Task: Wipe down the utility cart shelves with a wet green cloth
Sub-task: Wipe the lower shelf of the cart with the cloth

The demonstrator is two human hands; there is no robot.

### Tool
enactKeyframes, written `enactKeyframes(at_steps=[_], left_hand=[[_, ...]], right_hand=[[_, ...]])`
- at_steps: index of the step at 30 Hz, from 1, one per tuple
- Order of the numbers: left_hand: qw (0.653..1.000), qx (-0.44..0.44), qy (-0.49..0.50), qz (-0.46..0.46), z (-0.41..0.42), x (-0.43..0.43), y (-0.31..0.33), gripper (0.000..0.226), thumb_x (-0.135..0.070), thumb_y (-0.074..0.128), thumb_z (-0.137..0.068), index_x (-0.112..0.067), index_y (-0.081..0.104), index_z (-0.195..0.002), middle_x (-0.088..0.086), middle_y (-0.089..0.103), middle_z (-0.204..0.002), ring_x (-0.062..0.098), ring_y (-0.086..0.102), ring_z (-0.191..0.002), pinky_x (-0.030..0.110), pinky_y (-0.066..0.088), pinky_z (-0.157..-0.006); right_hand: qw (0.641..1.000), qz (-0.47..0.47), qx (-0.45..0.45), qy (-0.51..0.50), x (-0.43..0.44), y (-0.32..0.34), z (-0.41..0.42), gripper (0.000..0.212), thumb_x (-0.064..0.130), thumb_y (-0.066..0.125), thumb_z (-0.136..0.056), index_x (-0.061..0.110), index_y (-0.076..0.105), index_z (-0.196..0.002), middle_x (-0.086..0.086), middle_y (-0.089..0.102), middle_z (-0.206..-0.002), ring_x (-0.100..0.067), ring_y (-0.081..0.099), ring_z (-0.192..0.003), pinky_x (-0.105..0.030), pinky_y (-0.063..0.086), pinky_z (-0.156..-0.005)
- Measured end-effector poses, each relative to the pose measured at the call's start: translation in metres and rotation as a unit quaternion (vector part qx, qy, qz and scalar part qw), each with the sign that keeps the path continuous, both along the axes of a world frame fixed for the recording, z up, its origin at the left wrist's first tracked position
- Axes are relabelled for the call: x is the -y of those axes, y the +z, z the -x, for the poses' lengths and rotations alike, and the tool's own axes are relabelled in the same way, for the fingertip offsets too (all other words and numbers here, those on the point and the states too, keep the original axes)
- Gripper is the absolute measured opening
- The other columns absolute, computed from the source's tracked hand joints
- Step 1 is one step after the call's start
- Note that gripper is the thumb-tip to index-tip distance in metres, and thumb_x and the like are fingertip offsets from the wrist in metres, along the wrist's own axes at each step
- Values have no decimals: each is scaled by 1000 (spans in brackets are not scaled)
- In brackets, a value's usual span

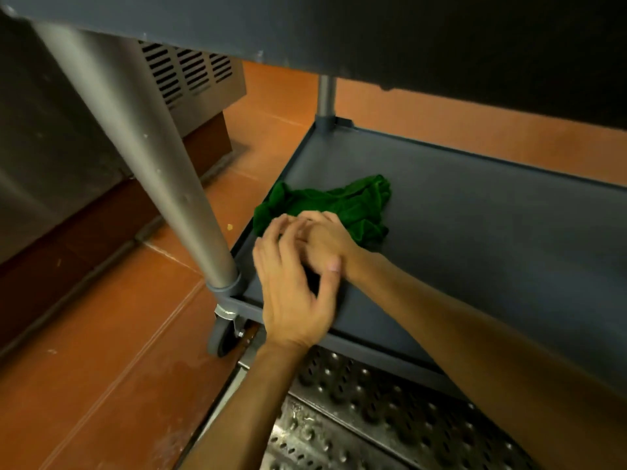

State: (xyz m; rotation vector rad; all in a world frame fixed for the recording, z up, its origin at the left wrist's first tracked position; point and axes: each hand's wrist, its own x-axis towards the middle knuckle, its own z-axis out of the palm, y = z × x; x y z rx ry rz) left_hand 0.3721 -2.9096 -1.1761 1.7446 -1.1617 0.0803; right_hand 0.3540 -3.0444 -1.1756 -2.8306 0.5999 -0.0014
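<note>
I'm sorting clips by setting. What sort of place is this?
Probably a commercial kitchen or its service area. It has a red tile floor with a perforated steel drain grate set in it, and a vented metal appliance stands beside the cart.

The cloth (325, 205) at centre frame is deep green against the plain dark grey shelf (475, 215). The floor (101, 368) at left is orange-red tile with paler seams, the post (142, 147) at upper left is matte silver-grey, and the grate (373, 418) along the bottom is shiny steel dotted with rows of round holes.
</note>
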Motion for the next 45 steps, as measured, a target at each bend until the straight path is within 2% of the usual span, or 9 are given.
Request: enactKeyframes(at_steps=[3,6,11,15,23,29,37,41,45], left_hand=[[1000,10,22,-1,-1,-3,-1,66,-60,30,-98,-8,52,-131,11,49,-141,26,37,-142,62,24,-111],[999,23,32,2,-1,-8,-4,68,-61,27,-99,-8,54,-131,11,51,-140,25,39,-141,63,22,-112],[997,69,5,-30,4,-17,-6,72,-64,24,-97,-10,54,-133,9,48,-143,24,35,-144,62,11,-117],[995,87,-10,-44,1,-21,-9,69,-61,25,-98,-10,53,-133,10,51,-141,26,39,-141,63,14,-115],[992,82,-1,-97,-3,-18,-12,65,-61,27,-98,-14,53,-134,10,54,-137,30,43,-135,62,23,-112],[979,90,-9,-182,-4,-15,-12,71,-66,26,-93,-19,48,-141,10,46,-145,29,35,-141,62,16,-117],[958,107,-2,-265,-7,-13,-14,75,-71,22,-90,-25,43,-145,12,38,-153,31,24,-147,61,15,-118],[937,113,19,-330,-9,-11,-15,81,-78,16,-86,-32,32,-151,9,22,-162,31,8,-152,60,9,-120],[934,101,21,-341,-9,-12,-14,86,-80,13,-84,-32,30,-153,10,17,-164,30,5,-153,60,7,-120]], right_hand=[[1000,-7,23,5,-24,4,8,33,37,40,-99,29,58,-126,7,56,-133,-18,40,-132,-39,24,-106],[999,4,31,14,-45,1,25,39,38,42,-100,28,49,-137,7,50,-141,-20,36,-135,-37,22,-110],[1000,-1,8,23,-63,0,52,33,37,44,-100,28,51,-131,5,55,-132,-18,42,-127,-35,26,-110],[992,-107,71,3,-69,6,92,28,21,47,-93,23,67,-113,2,65,-118,-19,53,-115,-39,34,-106],[983,-165,79,-17,-52,10,191,43,9,42,-91,25,72,-118,8,56,-142,-13,42,-133,-37,19,-115],[990,-105,69,-57,-26,10,253,50,7,37,-87,23,71,-120,0,56,-141,-15,52,-126,-43,32,-114],[977,3,-7,-211,-6,2,316,60,32,31,-89,29,44,-147,1,36,-157,-25,27,-145,-39,14,-120],[954,16,-49,-294,13,4,343,74,50,14,-84,29,36,-151,0,30,-160,-25,23,-147,-37,12,-121],[939,51,-102,-325,23,7,394,69,41,22,-86,25,37,-151,-4,33,-158,-27,29,-144,-39,18,-121]])
